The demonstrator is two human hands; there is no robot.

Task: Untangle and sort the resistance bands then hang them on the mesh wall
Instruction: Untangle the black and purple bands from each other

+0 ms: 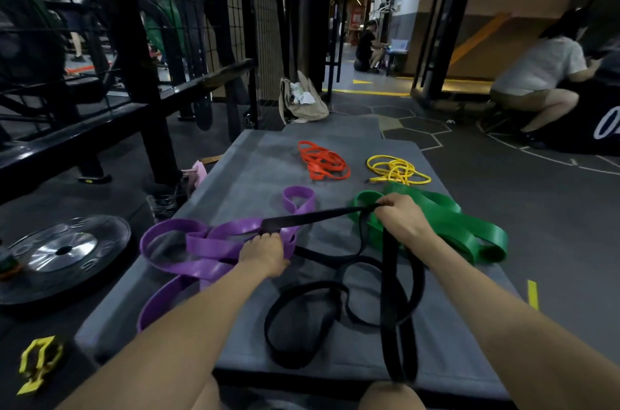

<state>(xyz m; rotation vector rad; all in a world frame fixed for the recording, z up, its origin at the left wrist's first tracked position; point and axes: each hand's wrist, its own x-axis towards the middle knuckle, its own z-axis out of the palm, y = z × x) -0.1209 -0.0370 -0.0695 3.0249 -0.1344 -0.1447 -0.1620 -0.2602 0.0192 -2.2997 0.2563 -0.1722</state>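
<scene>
**A:** How far along was the sorting when you looked in?

**B:** Partway, by my reckoning. On the grey mat (241,174) the orange bands (323,162) lay in their own pile at the far end, and the yellow bands (397,170) in another just beside them, the two piles apart. Those looked sorted to me.

**A:** And nearer the person?

**B:** The purple bands (201,242) were bunched on the left and the green bands (463,225) on the right. The black bands (335,295) sprawled in loops between them, down toward the near edge of the mat. One black strand ran taut from the purple bunch across to the green one, so I judged black was not yet free of either.

**A:** What were the hands doing?

**B:** The left hand (265,252) had its fingers curled over the black strand where it met the purple loops. The right hand (401,216) gripped the other end of that strand beside the green, with more black hanging down from it.

**A:** Anything hung up?

**B:** No coloured band that I could see. The mesh wall (235,7) stood well back on the left, and it was too dark to tell what the strips hanging by it were. I reckoned freeing the black and all the hanging were still left.
</scene>
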